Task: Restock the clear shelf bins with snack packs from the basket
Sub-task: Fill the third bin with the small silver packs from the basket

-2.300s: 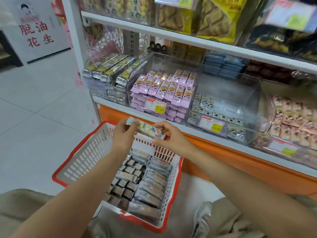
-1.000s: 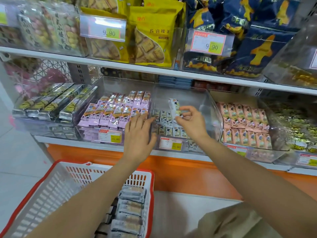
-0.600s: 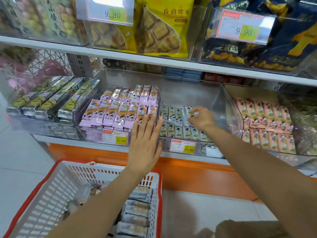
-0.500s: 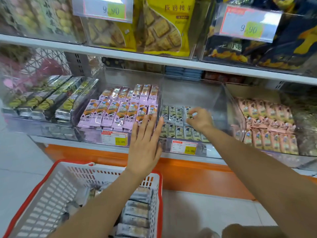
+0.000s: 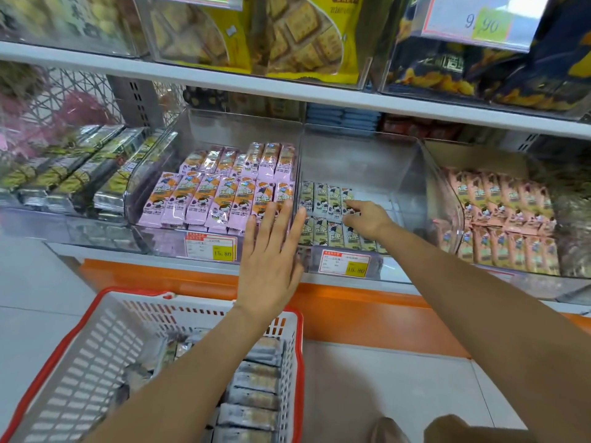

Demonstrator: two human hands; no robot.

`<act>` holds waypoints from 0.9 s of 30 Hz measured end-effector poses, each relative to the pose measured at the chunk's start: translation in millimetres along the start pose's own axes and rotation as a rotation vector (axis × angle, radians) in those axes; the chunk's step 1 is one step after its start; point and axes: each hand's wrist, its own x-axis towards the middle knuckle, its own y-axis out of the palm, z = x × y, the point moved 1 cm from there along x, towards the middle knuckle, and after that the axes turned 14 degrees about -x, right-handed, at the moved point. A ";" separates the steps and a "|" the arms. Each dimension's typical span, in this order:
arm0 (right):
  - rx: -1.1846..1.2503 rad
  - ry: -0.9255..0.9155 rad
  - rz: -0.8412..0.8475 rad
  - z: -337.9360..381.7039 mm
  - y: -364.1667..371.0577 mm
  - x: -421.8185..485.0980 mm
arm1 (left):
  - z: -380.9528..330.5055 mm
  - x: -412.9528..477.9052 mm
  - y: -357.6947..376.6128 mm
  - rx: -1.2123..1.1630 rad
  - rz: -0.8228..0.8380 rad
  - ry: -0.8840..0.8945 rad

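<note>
Head camera looks down at both my hands by the shelf. My right hand [image 5: 367, 219] is inside the middle clear bin [image 5: 412, 174]. Its pointer finger lies on a grey-green snack pack [image 5: 347, 196] at the end of the far row. My other fingers are tucked under, so I cannot tell if they pinch the pack or have let it go. My left hand [image 5: 271, 260] is flat and loose, with straight fingers, and it holds nothing. It is up in front of the wall between this bin and the purple packs [image 5: 220, 199] to its left. I cannot tell if it touches the plastic. Below my left arm is the red and white basket [image 5: 80, 346], with more wrapped packs [image 5: 256, 394] in it.

I think this pack is almost in place. To the right of my right hand the bin floor is bare, so nothing props the pack on that side. If I pull my finger away fast, the pack may tip or slide that way and sit crooked. My wrist is just above the near row, so it could drag those packs out of line when I pull back. My left hand could bump the purple packs if it pushes in.
</note>
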 end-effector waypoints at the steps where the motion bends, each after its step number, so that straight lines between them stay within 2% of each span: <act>1: 0.036 -0.008 -0.036 1.7 -1.8 -2.3 | 0.0 -0.3 -0.5 0.000 0.006 -0.001; 5: 0.237 -0.111 -0.326 17.8 -19.8 -26.6 | -2.7 -0.7 -4.3 -0.007 0.027 -0.007; 8: 0.362 -0.291 -0.510 35.9 -29.8 -63.9 | -5.2 -5.1 -11.1 -0.033 0.036 -0.006; 13: 0.438 -0.563 -0.652 61.1 -4.5 -139.9 | -8.6 -47.9 -29.6 -0.088 0.034 -0.007; 15: 0.440 -0.628 -0.614 65.3 23.9 -163.6 | -9.8 -79.0 -36.3 -0.126 0.027 -0.053; 18: 0.358 -0.615 -0.495 59.9 88.1 -190.3 | -8.4 -139.8 -40.3 -0.147 0.099 -0.128; 20: 0.240 -0.527 -0.365 51.4 139.3 -202.5 | -3.8 -190.3 -37.7 -0.100 0.211 -0.179; 24: -0.052 -0.301 -0.003 33.3 223.0 -222.6 | 7.6 -296.2 -32.5 -0.101 0.425 -0.291; 27: -0.111 -0.264 0.052 27.9 250.8 -236.2 | 7.4 -349.4 -34.1 -0.140 0.509 -0.308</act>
